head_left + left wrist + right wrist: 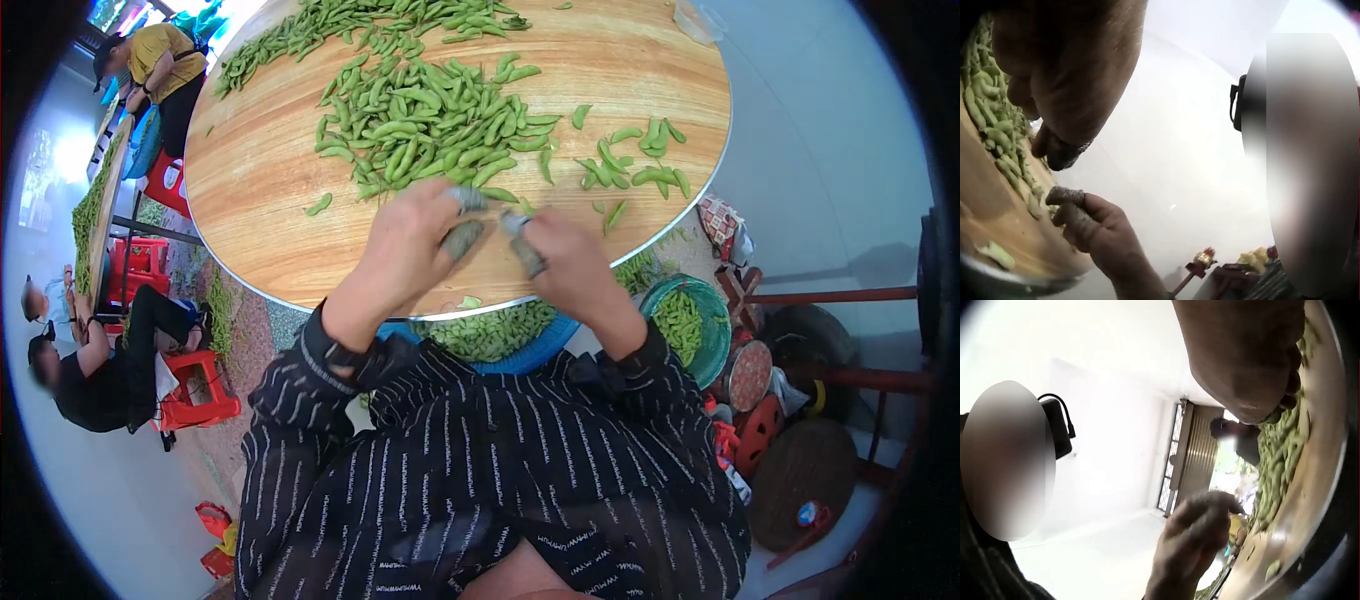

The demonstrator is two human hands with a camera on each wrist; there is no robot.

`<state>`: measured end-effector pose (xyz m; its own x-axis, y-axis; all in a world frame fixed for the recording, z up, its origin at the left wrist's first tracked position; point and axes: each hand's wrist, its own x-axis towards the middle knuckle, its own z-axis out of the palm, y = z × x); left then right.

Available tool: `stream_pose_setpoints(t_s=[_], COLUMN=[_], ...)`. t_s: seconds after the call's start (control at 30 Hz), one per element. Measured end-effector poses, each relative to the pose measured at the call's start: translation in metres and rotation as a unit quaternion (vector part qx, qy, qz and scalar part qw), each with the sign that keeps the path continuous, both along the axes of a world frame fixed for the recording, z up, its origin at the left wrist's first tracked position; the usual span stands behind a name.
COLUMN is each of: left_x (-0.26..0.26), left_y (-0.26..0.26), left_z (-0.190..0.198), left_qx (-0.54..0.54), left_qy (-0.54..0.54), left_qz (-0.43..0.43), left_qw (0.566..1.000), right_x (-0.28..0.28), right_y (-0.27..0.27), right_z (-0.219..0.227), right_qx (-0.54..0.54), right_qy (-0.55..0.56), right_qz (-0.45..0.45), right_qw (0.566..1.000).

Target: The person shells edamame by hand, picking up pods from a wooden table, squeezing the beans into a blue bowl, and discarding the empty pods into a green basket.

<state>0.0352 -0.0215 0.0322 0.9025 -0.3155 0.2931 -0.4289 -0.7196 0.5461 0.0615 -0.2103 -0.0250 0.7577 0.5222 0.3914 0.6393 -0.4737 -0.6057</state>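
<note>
Both hands are raised over the near edge of the round wooden table (270, 230), fingertips facing each other. Grey wraps cover the thumb and index finger of each. On my left hand (405, 240), the thumb and index finger stand apart with a gap between them. My right hand (575, 262) is bent in toward the left one, its index finger and thumb close together; I cannot tell whether a pod is between them. Just beyond the hands lies a large pile of green soybean pods (420, 120). Several loose pods (655, 178) are scattered to the right.
Below the table edge are a blue basin (510, 362) of pods and a green basket (715, 335) of pods at right. A clear plastic container (698, 22) stands at the far right edge. Other people sit at left near red stools (200, 395).
</note>
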Motion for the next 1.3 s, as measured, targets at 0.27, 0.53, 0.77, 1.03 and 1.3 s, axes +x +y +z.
stream_pose_setpoints(t_s=[0.27, 0.53, 0.77, 1.03, 1.3], left_x=[0.043, 0.031, 0.041, 0.042, 0.045], left_y=[-0.018, -0.005, 0.012, 0.032, 0.032], left_z=[-0.033, -0.020, -0.014, -0.018, -0.040], left_qx=[0.224, -0.201, -0.357, -0.360, -0.374], left_qy=[-0.052, 0.175, 0.385, 0.428, 0.345], left_qz=[0.034, -0.018, -0.089, -0.142, -0.183], left_qw=[0.973, 0.964, 0.846, 0.817, 0.841], right_x=[0.028, -0.004, 0.001, -0.004, -0.008], right_y=[-0.026, -0.009, 0.011, 0.025, 0.036], right_z=[-0.008, 0.013, 0.035, 0.041, 0.036], right_qx=[-0.072, 0.325, 0.315, 0.280, 0.297], right_qy=[-0.001, 0.382, 0.418, 0.426, 0.371], right_qz=[-0.155, -0.025, 0.017, 0.006, -0.050], right_qw=[0.985, 0.865, 0.852, 0.860, 0.879])
